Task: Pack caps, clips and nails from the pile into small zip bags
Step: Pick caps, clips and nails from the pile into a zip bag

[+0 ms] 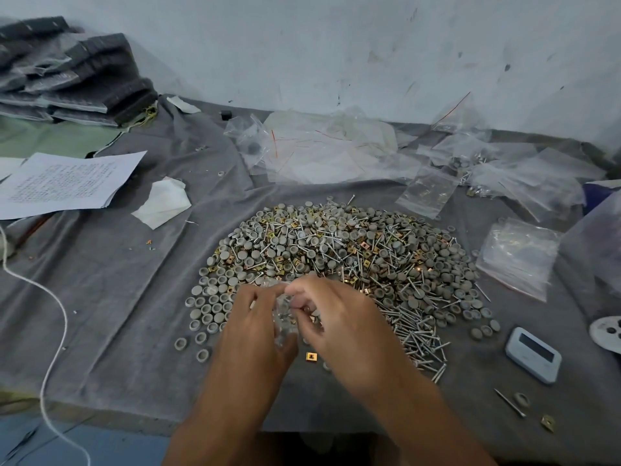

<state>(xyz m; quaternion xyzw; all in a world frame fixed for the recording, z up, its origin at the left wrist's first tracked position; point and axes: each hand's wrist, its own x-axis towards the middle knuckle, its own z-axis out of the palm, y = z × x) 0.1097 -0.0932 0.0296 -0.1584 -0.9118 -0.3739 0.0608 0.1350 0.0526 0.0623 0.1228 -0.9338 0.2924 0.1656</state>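
Pinching a small clear zip bag (284, 314) between them, both hands sit at the near edge of the pile (336, 264). L hand (255, 327) grips the bag's left side, fingers curled round the crumpled film; R hand (342, 327) pinches the top edge w/ thumb and fingertips, other fingers curled. Bag hangs roughly upright, long axis running toward the person, mouth approx. at the far end where the fingertips meet. Cannot tell if mouth is open or sealed, nor what is inside: film too crumpled.

Key relation: pile lies directly ahead of and beyond the hands, touching distance. Grey caps (208, 314) spread to the L hand's side; nails (416, 331) are massed just beside the R hand, heads mostly pointing away to the right. Brass clips (311, 356): one lies loose between the wrists, more are mixed thru the pile. Judgement: R hand is nearer the nails, L nearer the caps, so either can pick w/o shifting the bag far.

Beyond the pile: empty bags (514, 257) stacked to the right, more bags, some filled (426, 193), near the wall. Grey cloth (117, 297) covers the table. Small white device (533, 354) at right, printed sheets (67, 179) at left.
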